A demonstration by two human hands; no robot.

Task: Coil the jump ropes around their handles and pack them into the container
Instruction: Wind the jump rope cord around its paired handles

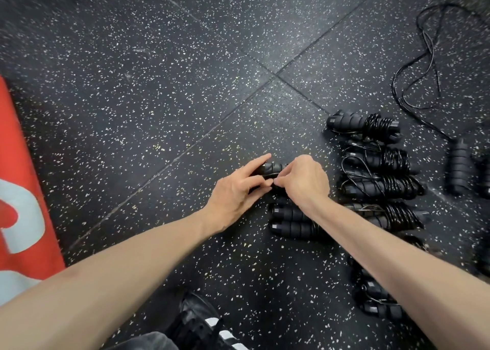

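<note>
Head view, left hand: My left hand (pixel 238 190) curls round the black handles (pixel 273 168) of the jump rope in work, thumb and fingers steadying them just off the floor so the cord has something firm to wind against.
Head view, right hand: My right hand (pixel 305 180) pinches the thin cord at the handles, fingertips meeting the left thumb; I judge this is the tucking of the last turn.
Finished bundles: Coiled ropes (pixel 381 185) lie in a column just right of my hands, one (pixel 291 222) partly under my right forearm, likely stacked close for a single gather.
Loose rope: An uncoiled rope (pixel 424 66) sprawls at far right, its handle (pixel 457 169) near the column.
Container: I cannot see one in this view.
Room: The speckled rubber floor (pixel 159 84) lies open ahead and left; a red mat (pixel 23 190) borders the left edge, my shoe (pixel 201 320) below.
</note>
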